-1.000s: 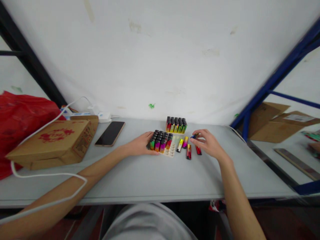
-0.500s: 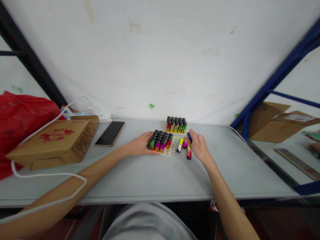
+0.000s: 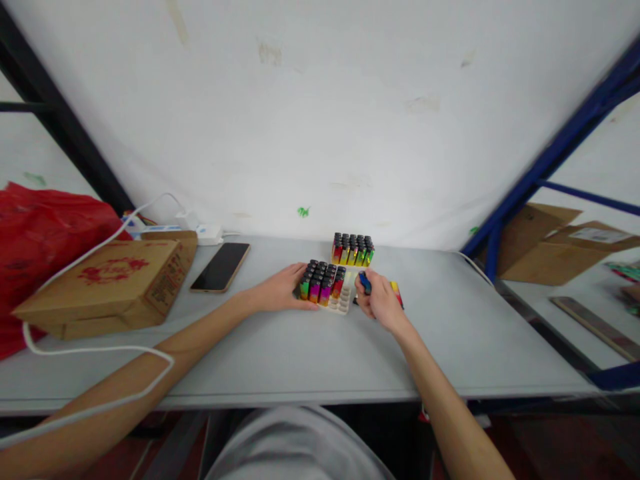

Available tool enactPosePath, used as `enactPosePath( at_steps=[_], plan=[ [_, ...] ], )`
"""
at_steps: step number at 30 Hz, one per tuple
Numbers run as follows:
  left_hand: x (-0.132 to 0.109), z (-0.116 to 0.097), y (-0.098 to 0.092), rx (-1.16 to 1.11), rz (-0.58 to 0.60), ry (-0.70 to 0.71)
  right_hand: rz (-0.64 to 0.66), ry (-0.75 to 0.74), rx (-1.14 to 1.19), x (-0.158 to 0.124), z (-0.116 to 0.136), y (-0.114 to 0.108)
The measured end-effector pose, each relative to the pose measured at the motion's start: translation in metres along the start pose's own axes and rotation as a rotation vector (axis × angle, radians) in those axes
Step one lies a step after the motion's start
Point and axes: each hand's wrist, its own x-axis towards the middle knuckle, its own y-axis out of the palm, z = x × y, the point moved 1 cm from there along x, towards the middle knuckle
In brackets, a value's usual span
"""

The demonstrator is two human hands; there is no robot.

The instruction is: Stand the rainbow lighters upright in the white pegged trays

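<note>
My left hand (image 3: 283, 288) grips the left side of a white lighter tray (image 3: 345, 303), thumb along the front and fingers behind. Upright lighters (image 3: 323, 283) with black tops and multicoloured bodies fill its left part; bare sockets show along the right side. Closed around a blue lighter (image 3: 365, 284), my right hand (image 3: 381, 300) hovers just right of those sockets. A loose red and yellow lighter (image 3: 397, 293) lies by the right hand, partly covered by it. Other loose lighters are mostly hidden under that hand.
A second block of upright lighters (image 3: 353, 249) stands behind, near the wall. To the left are a phone (image 3: 221, 267), a cardboard box (image 3: 107, 280), a white cable (image 3: 100, 348) and a red plastic bag (image 3: 45, 247). A blue metal frame (image 3: 543, 160) rises at right.
My right hand has moved left and slightly down with the blue lighter, toward the tray's bare sockets, now covering most of the loose lighters. My left hand has stayed on the tray.
</note>
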Motion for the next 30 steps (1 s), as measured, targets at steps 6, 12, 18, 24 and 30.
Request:
enactPosePath(
  at_steps=[6, 12, 18, 24, 30],
  plan=[
    [0.000, 0.002, 0.001, 0.002, -0.003, 0.007, 0.056, 0.137, 0.176, 0.000, 0.007, 0.003],
    [0.000, 0.001, 0.000, -0.004, -0.012, 0.020, 0.133, -0.058, 0.041, 0.000, 0.012, -0.006],
    [0.001, 0.001, 0.001, 0.008, -0.006, 0.030, 0.088, -0.441, -0.492, -0.002, 0.017, -0.016],
    [0.001, 0.002, 0.001, 0.012, -0.017, 0.017, 0.058, -0.471, -0.685, 0.000, 0.014, -0.014],
    [0.001, 0.001, 0.001, -0.001, -0.018, 0.037, 0.068, -0.385, -0.646, 0.004, 0.007, -0.013]
  ],
)
